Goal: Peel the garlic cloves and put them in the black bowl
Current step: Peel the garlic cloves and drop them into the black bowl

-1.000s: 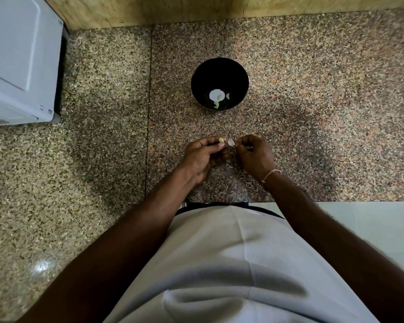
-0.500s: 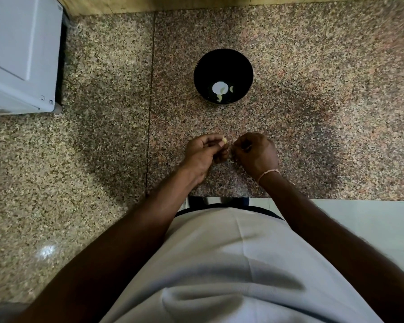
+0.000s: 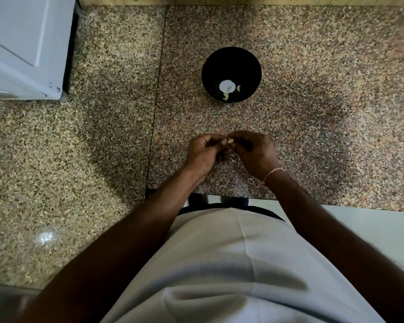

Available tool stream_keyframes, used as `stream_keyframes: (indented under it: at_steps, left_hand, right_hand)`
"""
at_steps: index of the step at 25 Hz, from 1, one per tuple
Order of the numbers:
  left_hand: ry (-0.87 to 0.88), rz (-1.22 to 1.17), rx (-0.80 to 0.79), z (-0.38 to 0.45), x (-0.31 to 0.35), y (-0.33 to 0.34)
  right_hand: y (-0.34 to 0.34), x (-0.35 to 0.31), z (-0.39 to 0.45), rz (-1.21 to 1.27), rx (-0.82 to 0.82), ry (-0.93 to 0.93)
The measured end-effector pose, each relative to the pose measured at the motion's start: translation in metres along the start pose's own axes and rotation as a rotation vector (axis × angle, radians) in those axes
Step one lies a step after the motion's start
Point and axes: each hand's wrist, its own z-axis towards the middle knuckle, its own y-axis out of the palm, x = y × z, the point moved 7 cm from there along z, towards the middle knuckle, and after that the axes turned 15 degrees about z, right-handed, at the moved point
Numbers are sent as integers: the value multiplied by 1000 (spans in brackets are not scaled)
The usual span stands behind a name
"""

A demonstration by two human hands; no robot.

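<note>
A small pale garlic clove (image 3: 230,141) sits between the fingertips of both hands, low over the granite counter. My left hand (image 3: 204,152) pinches it from the left with curled fingers. My right hand (image 3: 254,151), with a thin bracelet at the wrist, pinches it from the right. The black bowl (image 3: 210,66) stands on the counter beyond the hands. A few peeled cloves (image 3: 230,89) lie in the bowl's bottom next to a round white patch.
The speckled granite counter (image 3: 313,101) runs to a wooden wall at the back. A white appliance (image 3: 26,43) stands at the far left. A few pale peel scraps (image 3: 234,159) lie under the hands. The counter's front edge (image 3: 336,207) runs below my right wrist.
The hands stay together on the clove. The white skin piece that stood out between the fingertips a second ago is gone from view. The view has tilted a little.
</note>
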Motion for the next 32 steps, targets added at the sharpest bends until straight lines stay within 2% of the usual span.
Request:
stream_keyframes:
  at_steps: [4, 9, 13, 19, 23, 27, 32]
  left_hand:
    - [25, 20, 19, -5, 4, -1]
    - [34, 158, 129, -7, 2, -5]
    - [104, 219, 97, -6, 1, 2]
    - [102, 279, 103, -3, 2, 5]
    - [144, 277, 99, -2, 9, 6]
    - [173, 246, -24, -6, 12, 14]
    - [81, 180, 0, -5, 9, 7]
  right_hand:
    - [-8, 8, -2, 28, 54, 53]
    - [-8, 20, -5, 150, 54, 121]
    - [-15, 25, -11, 220, 103, 165]
    - [-25, 27, -12, 223, 176, 197]
    - [-21, 29, -9, 128, 105, 181]
    - [-16, 25, -7, -15, 45, 152]
    - [-13, 6, -6, 44, 38, 51]
